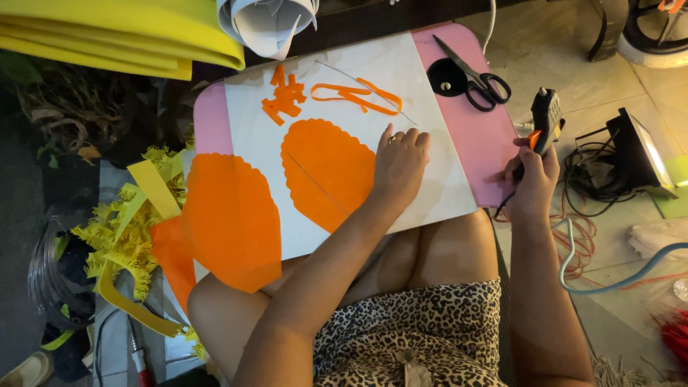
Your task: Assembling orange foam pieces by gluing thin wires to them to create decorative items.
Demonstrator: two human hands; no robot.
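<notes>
My left hand [400, 166] rests on a white sheet [401, 79] at the right edge of an orange scalloped petal shape [326, 172]. Its fingers are curled together, and a thin wire [362, 89] runs up to the fingertips. My right hand [534, 183] grips a black and orange glue gun [546, 118], held upright just off the right edge of the pink lap board [473, 136]. A second, larger orange scalloped shape [229, 222] hangs over the board's left edge.
Black scissors [476, 79] and a black round piece [446, 77] lie on the board's far right. Orange strips [355, 94] and scraps [285, 97] sit at its far side. Yellow foam sheets [107, 36], yellow fringed scraps [122, 236], cables [595, 172] and a lamp [641, 154] surround it.
</notes>
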